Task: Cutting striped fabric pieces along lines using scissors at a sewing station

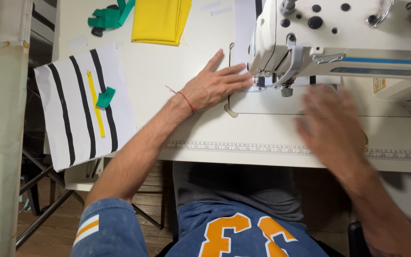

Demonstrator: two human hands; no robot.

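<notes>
A white panel with black stripes (84,107), bearing a yellow zipper (96,103) and a green tab (105,97), lies at the table's left edge. Above it sits folded yellow fabric (159,20). The left hand (213,85) lies flat, fingers together, pressing white fabric (243,28) beside the presser foot of the white sewing machine (343,38). The right hand (331,124) is blurred above the table (177,62), fingers loosely spread.
</notes>
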